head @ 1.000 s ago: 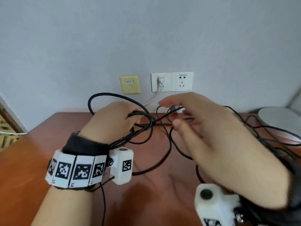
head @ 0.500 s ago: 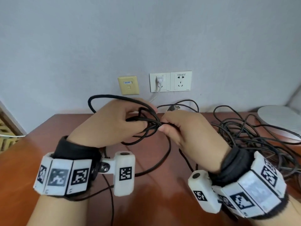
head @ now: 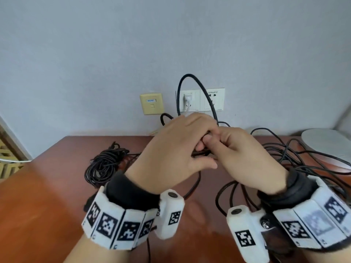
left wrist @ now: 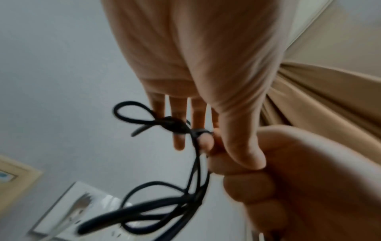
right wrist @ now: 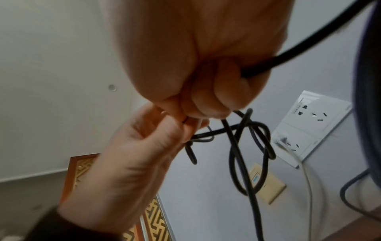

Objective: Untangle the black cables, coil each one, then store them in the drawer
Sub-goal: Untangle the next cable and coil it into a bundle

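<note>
- Wooden table: fills the lower part of the head view and meets a grey wall across the middle of the frame.
- Loose black cables: tangled heap at the right middle of the head view, lying on the table beside a pale round object at the right edge. Strands run from the heap toward the hands.
- Coiled cable: a wound bundle lying on the table at left centre, apart from the heap. Judged finished and waiting for storage.
- No drawer is in view in any picture.
- Left hand: centre of the head view, raised above the table. In the left wrist view the fingers are fairly straight with cable turns looped over them and the thumb pressing strands in place. It holds the gathered loops.
- Right hand: just right of the left hand and touching it. Fingers are curled tight, pinching a strand where the hands meet.
- Held cable: one loop arches above the hands, crossing in front of the wall sockets.
- Step in hand, judged: coiling or tying off one cable, with the heap still to untangle.
- Next move, judged: feed the strand round while the loops stay pinned. Slack from the heap may snag.
</note>
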`<state>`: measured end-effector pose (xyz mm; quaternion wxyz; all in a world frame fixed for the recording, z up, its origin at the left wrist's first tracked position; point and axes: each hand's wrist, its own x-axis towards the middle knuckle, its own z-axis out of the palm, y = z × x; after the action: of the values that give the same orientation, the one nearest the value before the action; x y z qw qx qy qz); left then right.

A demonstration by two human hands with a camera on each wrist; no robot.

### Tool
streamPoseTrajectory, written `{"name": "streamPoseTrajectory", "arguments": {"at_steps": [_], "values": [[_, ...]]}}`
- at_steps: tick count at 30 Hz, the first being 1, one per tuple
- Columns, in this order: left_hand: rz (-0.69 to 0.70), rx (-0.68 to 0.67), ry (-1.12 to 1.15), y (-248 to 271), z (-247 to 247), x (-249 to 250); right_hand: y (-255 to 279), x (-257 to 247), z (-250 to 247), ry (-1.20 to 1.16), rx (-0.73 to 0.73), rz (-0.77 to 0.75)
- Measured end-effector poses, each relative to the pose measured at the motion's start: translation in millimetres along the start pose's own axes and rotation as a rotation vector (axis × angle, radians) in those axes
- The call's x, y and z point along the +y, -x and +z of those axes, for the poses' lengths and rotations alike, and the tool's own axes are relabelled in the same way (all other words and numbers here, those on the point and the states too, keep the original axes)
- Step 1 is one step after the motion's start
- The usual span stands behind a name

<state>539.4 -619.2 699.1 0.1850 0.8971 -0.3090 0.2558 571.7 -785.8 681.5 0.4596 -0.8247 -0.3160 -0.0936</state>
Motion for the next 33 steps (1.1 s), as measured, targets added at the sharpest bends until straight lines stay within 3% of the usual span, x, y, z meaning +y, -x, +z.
{"name": "streamPoseTrajectory", "arguments": {"at_steps": [5, 11, 15, 18, 23, 24, 26, 28, 30, 33], "values": [[0.027, 0.181, -0.102, -1, 9, -12, -3, -1, -2, -0.178, -0.049, 0.031], [0.025, 0.206, -0.139, 1, 5, -24, 1, -7, -6, 0.019, 0.208, 0.035], [-0.014, 0.192, -0.197, 6, 0, -39, 0, -8, -12, -0.022, 0.196, 0.095], [-0.113, 0.205, -0.207, 11, -10, -56, 0, -9, -21, -0.082, 0.202, 0.159], [-0.377, 0.396, -0.051, 28, -36, -72, -1, -4, -35, -0.145, 0.219, 0.25], [-0.356, 0.445, -0.017, 27, -37, -64, -1, -4, -34, -0.138, 0.207, 0.257], [-0.186, 0.475, 0.024, 19, -32, -40, -1, -4, -28, -0.135, 0.193, 0.269], [-0.04, 0.337, 0.022, 8, -15, -18, -1, -3, -23, -0.143, 0.183, 0.281], [-0.036, 0.17, -0.071, 0, 4, -8, -1, 0, -22, -0.207, 0.185, 0.298], [-0.017, 0.239, -0.15, -3, 17, -16, -3, 5, -21, -0.327, 0.184, 0.33]]}}
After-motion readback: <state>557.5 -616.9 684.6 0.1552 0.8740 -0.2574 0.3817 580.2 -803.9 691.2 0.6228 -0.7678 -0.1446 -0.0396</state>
